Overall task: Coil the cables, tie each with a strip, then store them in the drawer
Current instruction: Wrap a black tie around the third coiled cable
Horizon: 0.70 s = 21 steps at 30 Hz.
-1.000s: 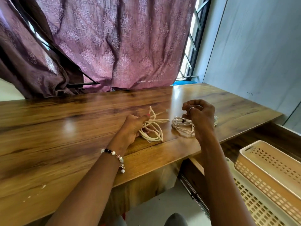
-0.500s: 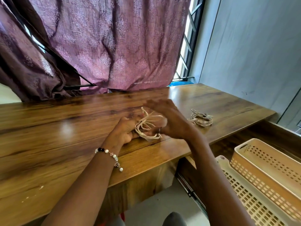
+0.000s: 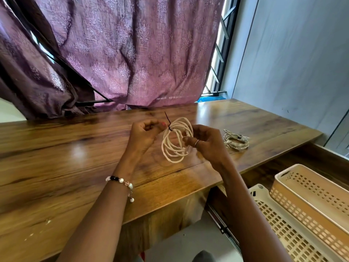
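Observation:
A coiled white cable (image 3: 174, 146) is held upright above the wooden table (image 3: 75, 167) between both hands. My left hand (image 3: 145, 136) pinches the coil's top left, where a thin dark strip (image 3: 168, 121) wraps it and sticks up. My right hand (image 3: 204, 143) grips the coil's right side. A second white cable bundle (image 3: 236, 141), tied with a dark strip, lies on the table to the right, apart from my hands.
An open drawer at the lower right holds a beige perforated basket (image 3: 309, 195) and a white perforated tray (image 3: 279, 224). A purple curtain (image 3: 132, 53) hangs behind the table. A grey wall stands on the right.
The white coil has been lifted off the table and now stands upright between both hands. My right hand left the second bundle, crossed to the coil and now holds its right side.

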Motion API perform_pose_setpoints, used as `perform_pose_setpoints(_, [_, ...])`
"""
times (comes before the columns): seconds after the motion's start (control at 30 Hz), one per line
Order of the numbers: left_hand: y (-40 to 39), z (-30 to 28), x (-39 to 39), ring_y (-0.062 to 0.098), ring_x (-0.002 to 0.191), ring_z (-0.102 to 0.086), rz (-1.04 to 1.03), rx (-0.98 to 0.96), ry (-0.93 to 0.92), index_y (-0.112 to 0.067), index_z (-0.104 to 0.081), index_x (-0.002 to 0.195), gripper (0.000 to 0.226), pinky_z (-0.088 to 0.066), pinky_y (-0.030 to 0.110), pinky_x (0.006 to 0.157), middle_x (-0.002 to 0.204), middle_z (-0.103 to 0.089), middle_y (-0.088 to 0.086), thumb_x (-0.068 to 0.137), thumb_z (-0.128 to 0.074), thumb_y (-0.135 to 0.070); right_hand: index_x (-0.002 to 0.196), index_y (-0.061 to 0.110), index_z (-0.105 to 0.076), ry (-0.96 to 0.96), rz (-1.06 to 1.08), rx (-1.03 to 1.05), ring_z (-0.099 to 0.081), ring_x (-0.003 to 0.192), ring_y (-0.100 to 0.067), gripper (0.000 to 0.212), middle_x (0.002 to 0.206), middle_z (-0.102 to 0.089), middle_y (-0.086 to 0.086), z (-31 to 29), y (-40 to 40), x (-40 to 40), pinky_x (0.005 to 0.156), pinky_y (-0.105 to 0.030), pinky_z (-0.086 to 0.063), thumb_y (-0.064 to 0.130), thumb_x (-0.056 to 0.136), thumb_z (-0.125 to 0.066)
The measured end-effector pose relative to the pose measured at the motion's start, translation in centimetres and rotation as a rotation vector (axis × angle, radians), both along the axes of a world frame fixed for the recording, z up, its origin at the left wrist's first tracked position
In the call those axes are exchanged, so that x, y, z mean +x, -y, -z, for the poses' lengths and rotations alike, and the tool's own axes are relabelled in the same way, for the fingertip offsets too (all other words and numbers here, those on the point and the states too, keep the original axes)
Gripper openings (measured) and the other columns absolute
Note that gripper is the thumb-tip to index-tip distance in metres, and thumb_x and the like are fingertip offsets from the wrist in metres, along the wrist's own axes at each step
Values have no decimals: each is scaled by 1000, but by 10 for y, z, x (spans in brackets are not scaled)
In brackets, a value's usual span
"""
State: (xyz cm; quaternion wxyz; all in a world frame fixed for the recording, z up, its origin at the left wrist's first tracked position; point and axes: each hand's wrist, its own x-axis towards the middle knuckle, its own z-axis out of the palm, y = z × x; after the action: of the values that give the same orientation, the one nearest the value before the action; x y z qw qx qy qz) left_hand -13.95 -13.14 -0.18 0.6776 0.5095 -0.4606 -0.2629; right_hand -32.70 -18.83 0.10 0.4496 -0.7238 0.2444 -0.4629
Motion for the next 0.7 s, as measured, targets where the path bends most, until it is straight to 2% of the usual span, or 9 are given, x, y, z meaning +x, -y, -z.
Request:
perform_pose_setpoints(0.03, [2,1,3,1,62,-60,-31,1,77,-19,-70,90,15,-47,14,57,73,-70,-8,78,-75,-26,107,-5,-66,69,-61,90,-68,79,-22,28,92,-72,-17,0,-2,0,71,-31,-57,-10,79,-66])
perform_pose_setpoints(0.1, [0,2,3,2,70,-62,75,99,109,-22,-71,89,30,-48,18,67,77,-71,-8,72,-68,-47,104,-8,-66,181,-127,222,-67,76,-26,20,86,-71,-17,0,-4,0,68,-34,-58,-8,85,-60])
perform_pose_setpoints(0.17, [-1,4,0,15,81,-67,257,180,-67,-12,-71,89,42,-52,31,81,84,-74,3,73,-62,-50,98,-7,-68,227,-151,328,-66,74,-25,15,81,-71,-15,2,-4,2,68,-38,-57,-2,90,-56])
perform_pose_setpoints(0.27, [-4,6,1,34,102,-64,478,241,-270,0,-66,111,57,-50,48,95,108,-68,21,78,-62,-47,93,-8,-68,197,-83,383,-64,70,-29,18,79,-69,-19,10,-3,11,68,-42,-57,3,93,-55])
perform_pose_setpoints(0.33, [-5,9,1,38,107,-61,513,337,-229,-3,-65,116,60,-48,55,95,115,-63,25,75,-70,-48,95,-7,-69,123,11,333,-65,71,-31,17,82,-70,-21,19,-1,14,68,-43,-57,4,93,-56])
perform_pose_setpoints(0.4, [-6,10,2,34,96,-65,487,411,-226,-3,-67,105,44,-51,53,89,108,-65,24,74,-74,-34,97,0,-73,-23,99,187,-69,76,-27,15,86,-73,-16,26,1,12,72,-43,-56,6,91,-60])
perform_pose_setpoints(0.5, [-5,13,0,30,86,-67,484,458,-259,3,-63,102,32,-56,50,80,103,-64,26,78,-70,-16,98,16,-76,-312,213,-91,-70,78,-9,14,83,-75,2,29,2,6,70,-26,-54,15,88,-66])
perform_pose_setpoints(0.6, [-3,12,-1,27,80,-68,509,444,-288,-4,-64,98,36,-58,46,69,90,-67,18,77,-68,-34,99,19,-75,-409,293,-189,-67,73,-2,15,81,-75,2,25,-1,8,64,-20,-49,19,85,-69])
perform_pose_setpoints(0.7, [-1,11,-3,21,81,-67,555,424,-237,-15,-66,97,48,-58,43,72,86,-69,10,69,-68,-54,103,15,-75,-379,381,-177,-65,76,-5,18,87,-75,-4,23,-5,13,68,-23,-48,16,85,-69])
